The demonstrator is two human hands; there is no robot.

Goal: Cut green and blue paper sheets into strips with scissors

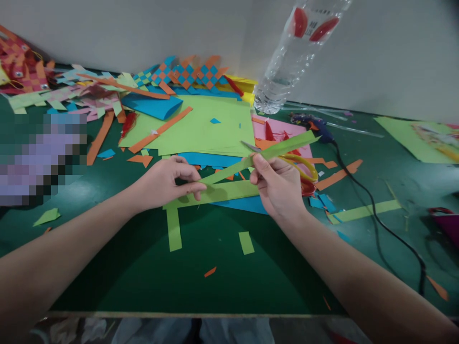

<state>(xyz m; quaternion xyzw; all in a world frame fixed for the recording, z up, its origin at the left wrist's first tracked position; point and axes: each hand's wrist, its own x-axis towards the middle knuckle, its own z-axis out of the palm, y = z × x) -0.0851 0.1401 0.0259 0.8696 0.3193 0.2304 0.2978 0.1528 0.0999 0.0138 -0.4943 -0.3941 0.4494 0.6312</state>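
Observation:
My left hand (167,181) pinches the near end of a long light-green paper strip (272,152) above the green table (215,282). My right hand (278,184) grips yellow-and-red handled scissors (303,167), whose blades cross the strip at about its middle. A second light-green strip (222,193) lies flat under both hands, with a shorter strip (174,229) hanging off it toward me. A sheet of light-green paper (208,129) lies just beyond the hands.
Woven blue-and-orange paper (190,71), loose strips and scraps crowd the back left. A clear plastic bottle (290,57) stands at the back. A glue gun (315,126) lies at right, its black cord (376,220) trailing toward the front. Small scraps dot the table.

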